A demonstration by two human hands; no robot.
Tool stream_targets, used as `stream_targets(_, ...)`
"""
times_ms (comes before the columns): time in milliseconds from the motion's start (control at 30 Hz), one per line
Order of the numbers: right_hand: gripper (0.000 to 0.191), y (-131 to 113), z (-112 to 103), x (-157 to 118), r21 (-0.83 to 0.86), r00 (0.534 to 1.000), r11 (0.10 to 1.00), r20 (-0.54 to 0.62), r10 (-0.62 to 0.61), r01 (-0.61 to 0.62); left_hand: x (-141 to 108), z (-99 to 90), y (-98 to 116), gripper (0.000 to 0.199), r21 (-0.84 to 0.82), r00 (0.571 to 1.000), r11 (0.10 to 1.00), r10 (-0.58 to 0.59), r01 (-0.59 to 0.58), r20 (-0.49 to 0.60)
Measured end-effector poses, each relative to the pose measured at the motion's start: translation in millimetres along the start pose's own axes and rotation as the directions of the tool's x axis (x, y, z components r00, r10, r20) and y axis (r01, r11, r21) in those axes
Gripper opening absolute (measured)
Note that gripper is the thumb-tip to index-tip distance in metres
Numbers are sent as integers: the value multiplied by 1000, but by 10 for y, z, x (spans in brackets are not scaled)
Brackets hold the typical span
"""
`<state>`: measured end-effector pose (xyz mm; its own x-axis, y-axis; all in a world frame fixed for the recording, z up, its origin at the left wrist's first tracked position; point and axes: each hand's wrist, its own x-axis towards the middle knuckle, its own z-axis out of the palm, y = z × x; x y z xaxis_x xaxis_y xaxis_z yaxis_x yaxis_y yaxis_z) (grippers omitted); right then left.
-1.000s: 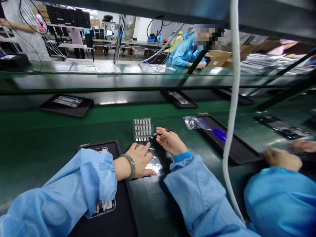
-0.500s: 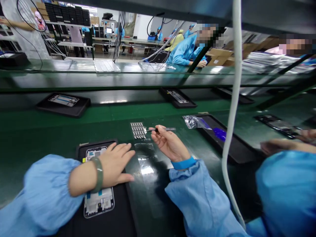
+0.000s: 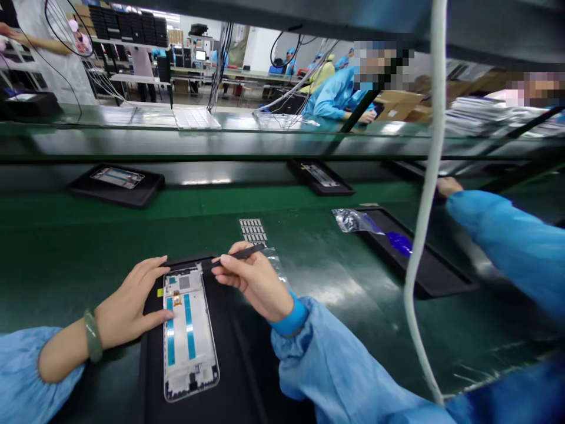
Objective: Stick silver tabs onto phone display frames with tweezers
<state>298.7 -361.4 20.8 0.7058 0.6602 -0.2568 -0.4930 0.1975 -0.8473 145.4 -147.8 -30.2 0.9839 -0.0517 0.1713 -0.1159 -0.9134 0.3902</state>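
A silver phone frame (image 3: 180,341) with two blue strips lies face up in a black tray (image 3: 236,388) in front of me. My left hand (image 3: 132,297) rests at the frame's left side, fingers apart, its thumb reaching over the edge. My right hand (image 3: 258,285) pinches dark tweezers (image 3: 248,252), whose tips point at the frame's top right corner. A small metallic piece seems to be at the tips, but it is too small to name. Just beyond this hand lies a sheet of small metal parts (image 3: 253,228), partly covered by the hand, with clear film (image 3: 276,262) beside it.
Two black trays (image 3: 141,197) (image 3: 339,189) with phone frames stand farther back on the green bench. To the right, a tray (image 3: 435,282) holds plastic bags, one purple. A white cable (image 3: 430,176) hangs before me. A co-worker's sleeve (image 3: 503,235) reaches in from the right.
My right hand has brought the tweezers left and nearer, from the sheet of parts to the phone frame. My left hand has drawn back left, uncovering the frame. The co-worker's arm now reaches farther back.
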Motion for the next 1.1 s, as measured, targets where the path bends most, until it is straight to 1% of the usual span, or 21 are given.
stream_targets(100, 44, 153, 110, 15, -31, 1000, 1000, -10, -4, 3, -32, 46, 75, 55, -11, 1000, 1000, 9, -10, -29)
stream_targets(233, 40, 269, 110, 45, -60, 999, 998, -25, -23, 22, -15, 70, 169, 51, -35, 998, 999, 14, -16, -65)
stream_targets(300, 38, 279, 71, 70, -65, 999, 997, -29, -29, 27, 18, 82, 196, 52, -45, 997, 999, 17, -20, -73)
stream_targets(467, 39, 249, -10, 149, -148, 995, 988, -82, -55, 42, 81, 116, 194, 66, -55, 994, 998, -14, 8, -112)
stream_targets(600, 38, 239, -8, 136, -193, 991, 979, -103, -82, 61, 79, 109, 215, 67, -75, 995, 997, -14, 6, -102)
stream_targets(700, 39, 256, 15, 108, -207, 982, 972, -134, -136, 107, 76, 83, 235, 67, -84, 996, 996, -5, -2, -86)
stream_targets(767, 38, 281, 36, 85, -247, 971, 958, -147, -188, 148, 75, 67, 247, 67, -85, 996, 996, -7, 0, -85)
stream_targets(933, 30, 352, 70, 37, -393, 957, 895, -103, -271, 212, 53, 66, 279, 64, -97, 995, 995, -11, 2, -96)
stream_targets(1033, 28, 381, 64, 27, -453, 960, 865, -64, -272, 215, 24, 84, 297, 62, -97, 987, 995, -8, -7, -158)
stream_targets(1100, 28, 398, 57, 21, -491, 963, 845, -43, -266, 211, 5, 89, 311, 57, -91, 982, 995, 13, -31, -189)
